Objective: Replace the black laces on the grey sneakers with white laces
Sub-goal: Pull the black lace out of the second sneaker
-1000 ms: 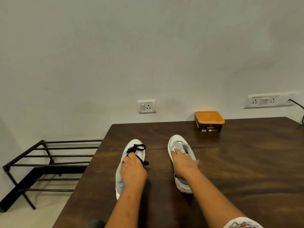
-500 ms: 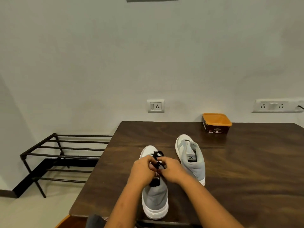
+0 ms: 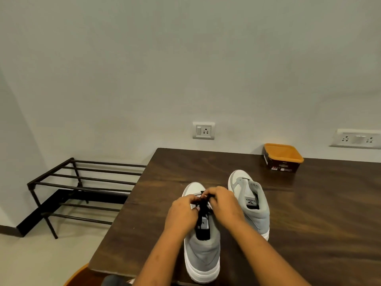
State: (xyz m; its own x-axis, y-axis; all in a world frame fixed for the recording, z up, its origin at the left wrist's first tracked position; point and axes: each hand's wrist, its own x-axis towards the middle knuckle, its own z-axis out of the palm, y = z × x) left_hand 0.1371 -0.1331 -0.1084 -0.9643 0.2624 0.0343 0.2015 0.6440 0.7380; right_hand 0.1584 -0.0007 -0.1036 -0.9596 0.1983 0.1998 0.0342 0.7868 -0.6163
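Two grey and white sneakers stand on the dark wooden table (image 3: 309, 213), toes pointing away from me. The left sneaker (image 3: 203, 252) sits near the front edge and carries a black lace (image 3: 203, 205). My left hand (image 3: 181, 213) and my right hand (image 3: 223, 205) meet over its tongue, and both pinch the black lace with curled fingers. The right sneaker (image 3: 250, 203) stands just beyond and to the right, with no lace visible in its eyelets. No white laces are in view.
An orange-rimmed dark tub (image 3: 282, 158) stands at the table's far edge by the wall. A black metal shoe rack (image 3: 82, 193) sits on the floor to the left. Wall sockets (image 3: 203, 131) are above the table. An orange chair edge (image 3: 76, 275) shows below.
A second ago each hand rested on its own sneaker. The left sneaker has come closer to the front edge, and both hands have gathered on its black lace.
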